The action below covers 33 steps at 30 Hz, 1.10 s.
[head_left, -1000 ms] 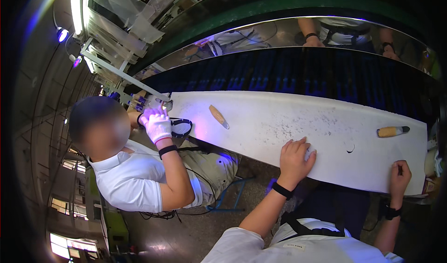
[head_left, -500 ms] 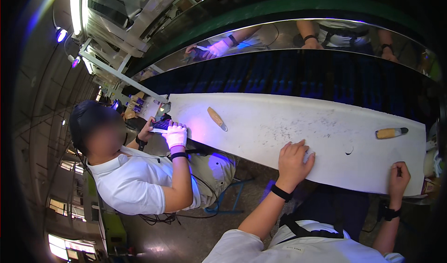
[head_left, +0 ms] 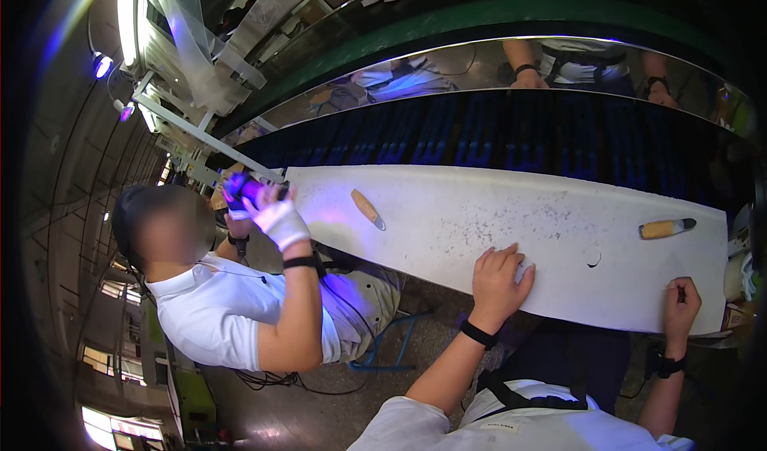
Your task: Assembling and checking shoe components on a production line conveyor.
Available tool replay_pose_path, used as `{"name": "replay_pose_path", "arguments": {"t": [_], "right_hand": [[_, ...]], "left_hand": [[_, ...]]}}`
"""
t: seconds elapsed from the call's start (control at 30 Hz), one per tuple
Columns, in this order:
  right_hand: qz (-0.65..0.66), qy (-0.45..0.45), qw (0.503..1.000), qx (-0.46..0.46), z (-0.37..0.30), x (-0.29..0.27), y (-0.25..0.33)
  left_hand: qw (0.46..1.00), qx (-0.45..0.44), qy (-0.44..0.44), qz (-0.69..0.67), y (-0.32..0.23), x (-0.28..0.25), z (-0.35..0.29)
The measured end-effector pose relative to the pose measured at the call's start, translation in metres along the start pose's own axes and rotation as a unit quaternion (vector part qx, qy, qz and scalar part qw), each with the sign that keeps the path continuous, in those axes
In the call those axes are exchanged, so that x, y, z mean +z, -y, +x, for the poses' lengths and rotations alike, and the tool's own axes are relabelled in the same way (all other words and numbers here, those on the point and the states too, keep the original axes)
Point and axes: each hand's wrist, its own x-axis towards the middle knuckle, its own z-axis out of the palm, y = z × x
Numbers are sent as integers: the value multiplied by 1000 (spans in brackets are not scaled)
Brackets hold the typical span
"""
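Observation:
My left hand [head_left: 499,285] rests on the near edge of the white work surface [head_left: 447,243], its fingers stretched out and nothing seen in its grasp. Farther right, my right hand [head_left: 681,305] lies at the same edge with its fingers curled in, and no object shows in it. Beyond the right hand is a short tool with a wooden handle and a dark end [head_left: 667,228]. A second wooden-handled tool with a small metal tip [head_left: 367,209] lies toward the left. A thin dark curved scrap [head_left: 594,261] sits between my hands, beyond them.
At the left, a co-worker [head_left: 232,291] with a white glove holds up a dark object [head_left: 248,191] under purple light. A dark panel [head_left: 479,131] and a reflective strip run along the far side. Dark specks dot the surface. A blue stool frame [head_left: 391,343] stands below.
The co-worker has raised the dark object off the table's end toward the head, and the pale strip in their gloved hand is out of sight. My hands stay in place.

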Motion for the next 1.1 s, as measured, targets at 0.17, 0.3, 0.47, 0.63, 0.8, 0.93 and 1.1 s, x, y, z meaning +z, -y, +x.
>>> {"name": "replay_pose_path", "arguments": {"t": [0.17,0.3,0.47,0.63,0.8,0.93,1.1], "right_hand": [[6,-4,1000,-9,0,1,1],[3,-5,1000,-14,0,1,3],[-7,1,1000,3,0,-1,6],[-1,-5,1000,-3,0,0,6],[0,3,1000,-4,0,1,6],[12,-5,1000,-11,0,1,7],[-6,0,1000,-9,1,0,9]], "left_hand": [[1000,1,4,0,1,0,-1],[1000,0,11,-2,2,1,-2],[1000,0,11,2,2,2,-3],[1000,3,9,1,2,1,-3],[1000,6,5,3,1,-1,-1],[1000,2,1,1,0,-1,-1],[1000,2,-4,2,0,0,-1]]}}
